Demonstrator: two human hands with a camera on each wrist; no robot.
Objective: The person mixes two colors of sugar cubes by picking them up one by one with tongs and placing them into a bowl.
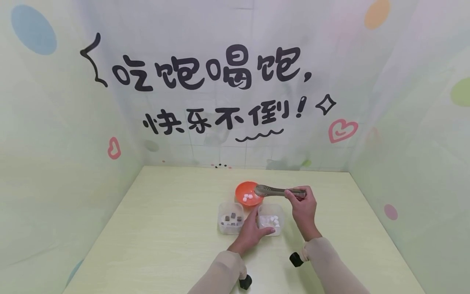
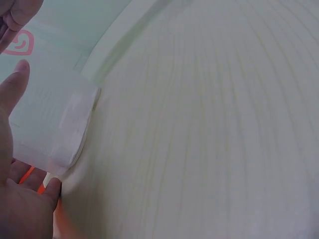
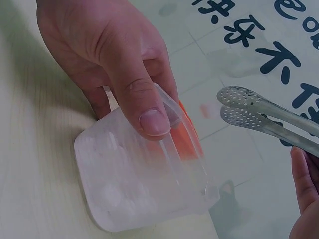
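Note:
My left hand (image 1: 251,232) grips a clear plastic tub (image 1: 271,218) of white cubes, thumb hooked over its near rim and fingers down its left side. In the right wrist view the left hand's (image 3: 109,55) thumb presses on the tub's (image 3: 139,194) wall. My right hand (image 1: 302,206) holds metal tongs (image 1: 279,191) level, their perforated tips over an orange bowl (image 1: 249,194) holding a few white cubes. The tongs' (image 3: 259,109) tips stand slightly apart with nothing between them. In the left wrist view, the hand (image 2: 20,209) lies against the tub (image 2: 55,119).
A second clear tub (image 1: 230,218) with dark cubes stands just left of the first, touching it. All sit mid-table on a pale wooden top (image 1: 165,228) enclosed by printed walls at the back and both sides.

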